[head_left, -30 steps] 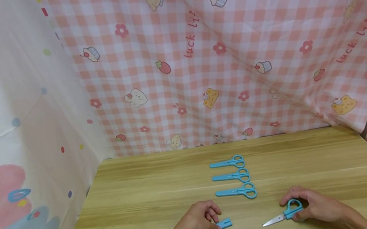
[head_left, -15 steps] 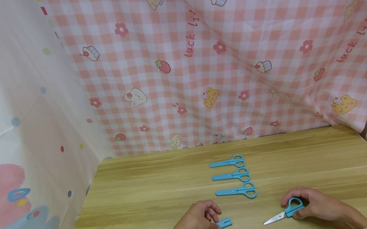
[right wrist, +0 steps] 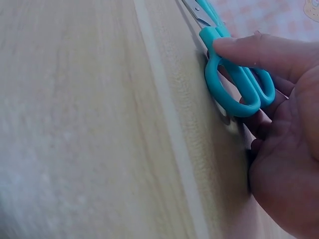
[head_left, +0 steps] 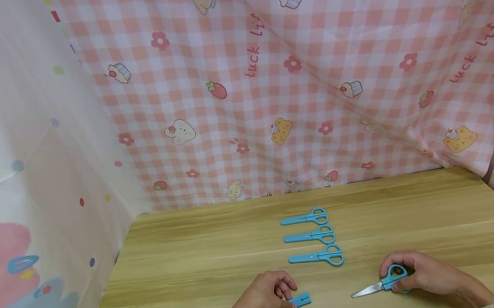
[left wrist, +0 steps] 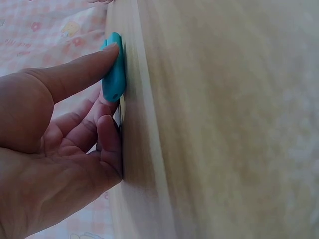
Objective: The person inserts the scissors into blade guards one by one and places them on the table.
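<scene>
A blue scissors cover (head_left: pixel 303 299) is pinched between the thumb and fingers of my left hand (head_left: pixel 267 294), low over the table, its slotted end facing right. The left wrist view shows the thumb lying along the cover (left wrist: pixel 114 72). Across a gap, my right hand (head_left: pixel 421 272) grips blue-handled scissors (head_left: pixel 388 282) by their handles. Their bare metal blades are together and point left toward the cover. In the right wrist view the thumb presses the scissors (right wrist: pixel 232 92) near the pivot, and the other fingers are partly hidden behind the handles.
Three covered blue scissors lie in a column beyond the hands: a far pair (head_left: pixel 304 218), a middle pair (head_left: pixel 310 236) and a near pair (head_left: pixel 316 257), handles to the right. The wooden table (head_left: pixel 186 262) ends at a pink checked cloth (head_left: pixel 222 125) behind and a white cloth (head_left: pixel 27 131) at left.
The scissors in my right hand have turned slightly, so the blades lie more level and their tip sits a little higher. My left hand and the cover keep nearly the same place.
</scene>
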Tool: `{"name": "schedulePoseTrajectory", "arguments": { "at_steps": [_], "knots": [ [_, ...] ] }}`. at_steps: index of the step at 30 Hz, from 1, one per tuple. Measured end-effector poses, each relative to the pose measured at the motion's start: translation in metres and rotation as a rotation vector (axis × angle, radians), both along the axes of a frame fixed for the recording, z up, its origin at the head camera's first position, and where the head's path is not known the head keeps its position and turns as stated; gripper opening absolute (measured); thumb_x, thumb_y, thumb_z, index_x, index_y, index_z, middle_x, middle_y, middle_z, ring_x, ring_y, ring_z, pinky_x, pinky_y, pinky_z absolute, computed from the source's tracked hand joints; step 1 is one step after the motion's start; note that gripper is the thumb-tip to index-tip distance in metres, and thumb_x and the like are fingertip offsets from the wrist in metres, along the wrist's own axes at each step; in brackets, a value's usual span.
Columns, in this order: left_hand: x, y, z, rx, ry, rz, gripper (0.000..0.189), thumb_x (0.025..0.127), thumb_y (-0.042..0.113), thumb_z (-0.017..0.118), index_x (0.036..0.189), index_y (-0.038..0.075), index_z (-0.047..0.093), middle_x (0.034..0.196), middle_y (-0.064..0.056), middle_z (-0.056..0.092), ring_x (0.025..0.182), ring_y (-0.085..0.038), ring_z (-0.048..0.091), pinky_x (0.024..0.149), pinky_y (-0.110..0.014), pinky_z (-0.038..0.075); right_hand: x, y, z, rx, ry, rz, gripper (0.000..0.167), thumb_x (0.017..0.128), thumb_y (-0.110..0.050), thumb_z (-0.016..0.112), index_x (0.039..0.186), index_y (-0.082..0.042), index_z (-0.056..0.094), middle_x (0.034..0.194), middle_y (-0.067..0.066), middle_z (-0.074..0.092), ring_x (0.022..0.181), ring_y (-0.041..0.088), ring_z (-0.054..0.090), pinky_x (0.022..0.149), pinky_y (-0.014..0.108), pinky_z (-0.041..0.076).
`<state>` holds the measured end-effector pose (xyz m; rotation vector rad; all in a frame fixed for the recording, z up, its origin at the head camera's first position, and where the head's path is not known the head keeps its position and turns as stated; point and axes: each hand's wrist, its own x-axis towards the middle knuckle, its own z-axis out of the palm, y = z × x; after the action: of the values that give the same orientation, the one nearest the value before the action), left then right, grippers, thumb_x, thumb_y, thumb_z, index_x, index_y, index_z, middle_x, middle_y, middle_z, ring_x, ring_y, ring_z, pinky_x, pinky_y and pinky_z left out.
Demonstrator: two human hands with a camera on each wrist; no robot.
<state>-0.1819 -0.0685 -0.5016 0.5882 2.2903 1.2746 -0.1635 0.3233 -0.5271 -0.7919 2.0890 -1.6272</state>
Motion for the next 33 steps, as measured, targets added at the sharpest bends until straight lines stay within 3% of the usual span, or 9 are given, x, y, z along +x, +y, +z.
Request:
{"name": "schedulePoseTrajectory", "arguments": {
  "at_steps": [13,23,33],
  "knots": [
    [0.0,0.0,0.002,0.018,-0.028,0.0,0.025,0.074,-0.003,0.083,0.09,0.009,0.067,0.075,-0.001,0.064,0.068,-0.006,0.054,0.062,-0.018,0.043,-0.002,0.001,0.002,0.009,0.034,0.026,0.012,0.093,-0.003,0.063,0.105,0.0,0.063,0.086,0.022,0.055,0.081,0.001,0.053,0.066,0.024,0.047],
    [0.001,-0.001,-0.001,0.047,-0.069,0.031,0.025,0.074,-0.002,0.083,0.089,0.009,0.067,0.073,0.003,0.063,0.067,-0.009,0.055,0.058,-0.018,0.04,-0.002,0.0,0.005,0.029,0.022,0.005,0.011,0.095,-0.004,0.061,0.106,-0.001,0.063,0.082,0.016,0.052,0.077,0.0,0.051,0.063,0.025,0.045],
    [0.001,-0.002,-0.003,0.072,-0.083,0.039,0.024,0.074,-0.002,0.083,0.088,0.008,0.068,0.072,0.003,0.063,0.065,-0.008,0.054,0.057,-0.018,0.039,-0.001,0.002,0.014,0.073,-0.01,-0.051,0.012,0.098,-0.007,0.057,0.109,-0.002,0.06,0.085,-0.007,0.053,0.075,0.004,0.05,0.064,0.026,0.042]
  ]
}}
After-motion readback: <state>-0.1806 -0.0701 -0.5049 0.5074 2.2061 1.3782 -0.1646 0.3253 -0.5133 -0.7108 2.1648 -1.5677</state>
